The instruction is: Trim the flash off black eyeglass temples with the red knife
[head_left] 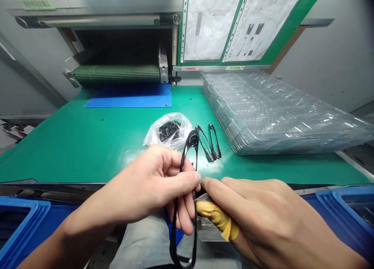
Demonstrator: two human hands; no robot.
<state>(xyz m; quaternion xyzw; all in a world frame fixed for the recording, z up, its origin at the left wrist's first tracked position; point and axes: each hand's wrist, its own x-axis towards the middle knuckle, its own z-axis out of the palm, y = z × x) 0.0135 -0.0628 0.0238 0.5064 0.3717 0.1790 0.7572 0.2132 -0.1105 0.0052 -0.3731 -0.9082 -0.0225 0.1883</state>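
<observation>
The left hand (157, 183) pinches the thin black frame (189, 144) at 6 o'clock, in front of the green table (73, 144). The right hand (263, 218), closed on a small silver piece (208, 230), could slip and scratch the frame.

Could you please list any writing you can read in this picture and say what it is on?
Nothing is legible.
Green label on the machine frame: blurred.
Pink label and yellow label on the rail: too small.
Printed sheets on the green board: too small.

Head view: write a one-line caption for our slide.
Left hand grips a black plastic part; right hand holds a metal tool beside it.
</observation>
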